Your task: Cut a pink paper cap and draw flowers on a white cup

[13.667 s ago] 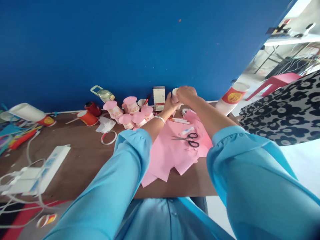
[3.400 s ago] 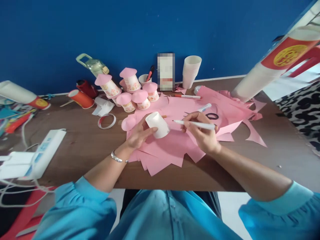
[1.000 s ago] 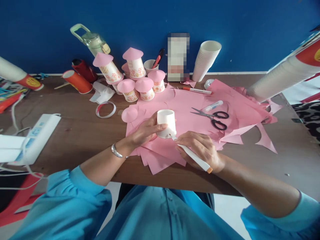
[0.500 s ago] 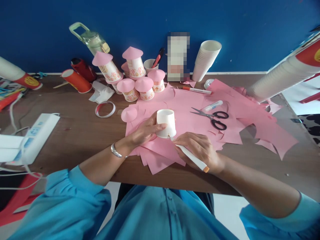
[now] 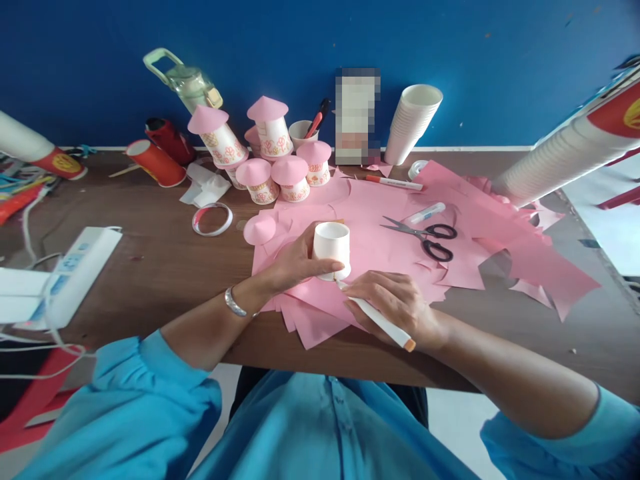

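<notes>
A white paper cup (image 5: 332,244), bottom end up, is held in my left hand (image 5: 302,259), with the thumb across its lower side. My right hand (image 5: 393,305) grips a white marker (image 5: 383,323) with an orange end cap. The marker's tip meets the cup near its lower rim, where a small brownish mark shows. Beneath both hands lie overlapping sheets of pink paper (image 5: 320,320). A loose pink paper cone (image 5: 260,229) rests just left of my left hand. Black-handled scissors (image 5: 423,233) lie open on the paper to the right.
Several decorated cups with pink cone roofs (image 5: 290,171) stand at the back. Behind the paper are a stack of white cups (image 5: 414,123) and a red marker (image 5: 395,182). A tape roll (image 5: 213,219) and a power strip (image 5: 75,273) lie on the left.
The cup has turned slightly in my left hand, and the thumb now sits lower and further right on it. The marker tip has shifted a little down and left along the rim.
</notes>
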Demonstrator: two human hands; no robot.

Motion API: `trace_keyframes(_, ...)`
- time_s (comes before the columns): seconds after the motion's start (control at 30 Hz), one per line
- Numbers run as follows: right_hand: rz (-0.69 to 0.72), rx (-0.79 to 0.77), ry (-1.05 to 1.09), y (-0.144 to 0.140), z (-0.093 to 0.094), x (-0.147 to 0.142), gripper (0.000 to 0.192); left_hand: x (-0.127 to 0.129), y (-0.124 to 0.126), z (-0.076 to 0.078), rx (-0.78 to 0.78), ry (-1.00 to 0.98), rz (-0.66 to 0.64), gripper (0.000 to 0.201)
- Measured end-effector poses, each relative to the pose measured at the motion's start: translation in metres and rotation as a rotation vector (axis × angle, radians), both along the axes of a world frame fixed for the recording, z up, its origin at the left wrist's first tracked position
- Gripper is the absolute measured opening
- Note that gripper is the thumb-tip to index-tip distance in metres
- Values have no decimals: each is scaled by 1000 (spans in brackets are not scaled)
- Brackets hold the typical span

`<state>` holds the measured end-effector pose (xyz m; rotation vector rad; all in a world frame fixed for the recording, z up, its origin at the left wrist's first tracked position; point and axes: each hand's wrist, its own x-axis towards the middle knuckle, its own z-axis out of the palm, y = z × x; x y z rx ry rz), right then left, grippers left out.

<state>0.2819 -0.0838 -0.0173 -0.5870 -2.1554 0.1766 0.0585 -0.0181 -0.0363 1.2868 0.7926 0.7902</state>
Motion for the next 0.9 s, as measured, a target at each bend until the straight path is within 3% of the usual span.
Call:
trace_keyframes(0.17, -7, 37, 48, 1, 7, 7, 20, 2, 0, 8, -199, -174, -48, 66)
trace_keyframes(0.33, -70, 55, 33, 3, 7, 8, 18, 2, 1, 8, -183, -203, -59, 68)
trace_keyframes(0.9, -87, 67, 18, 4, 2, 7, 16, 5, 0, 13, -156, -205, -78, 71)
